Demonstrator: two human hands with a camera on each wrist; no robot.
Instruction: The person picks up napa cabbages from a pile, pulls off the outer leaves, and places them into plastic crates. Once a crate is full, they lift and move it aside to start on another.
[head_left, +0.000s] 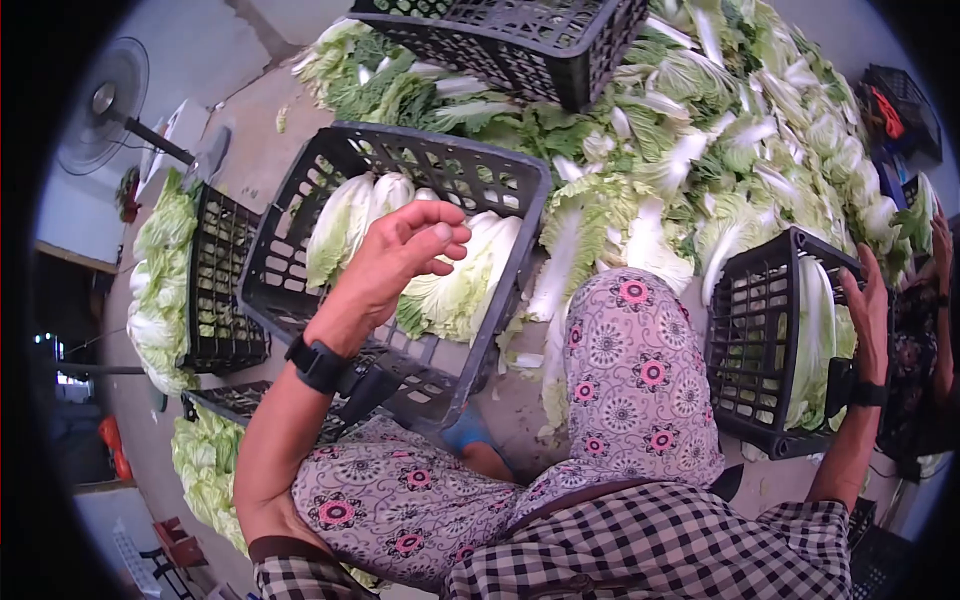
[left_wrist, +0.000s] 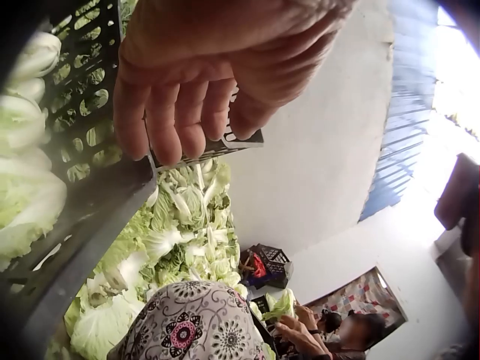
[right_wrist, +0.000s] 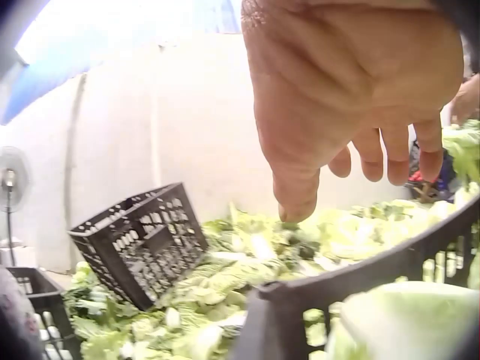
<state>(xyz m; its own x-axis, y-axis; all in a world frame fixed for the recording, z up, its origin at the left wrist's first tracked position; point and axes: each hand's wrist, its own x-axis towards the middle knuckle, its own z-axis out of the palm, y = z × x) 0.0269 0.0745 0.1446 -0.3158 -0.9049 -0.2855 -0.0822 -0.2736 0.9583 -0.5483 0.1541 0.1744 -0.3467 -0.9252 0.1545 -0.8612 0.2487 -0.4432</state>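
While the person sits with patterned-trouser knees drawn up, the left hand (head_left: 400,255) hangs above the middle crate (head_left: 300,310), fingers loosely curled, thumb near fingertips, holding nothing. Left wrist view agrees: fingers (left_wrist: 176,120) relaxed and bent just over the crate rim, no contact visible.

Middle crate: black plastic lattice, tilted toward the person, at 11 o'clock from the knees. Several napa cabbages (head_left: 470,275) lie inside; the hand covers part of them, so the count is unclear.

Right hand (head_left: 868,310) at 3 o'clock, on the far rim of the right crate (head_left: 750,350). Fingers bend over the top edge; the palm side is hidden from the head camera. Right wrist view shows fingers pointing down just past a dark rim, thumb apart from it, tips not plainly touching. Whether the grip closes on the rim: cannot tell. A pale cabbage (head_left: 815,340) stands inside this crate.

At 12 o'clock a loose cabbage heap (head_left: 700,150) covers the floor, an upturned crate (head_left: 520,40) resting on it. At 9 o'clock, another crate (head_left: 225,290) beside stacked cabbages, partly cut off by the lens edge. Standing fan (head_left: 105,100) at 10 o'clock. Another person's hand (head_left: 940,235), mostly out of frame, at the right edge.
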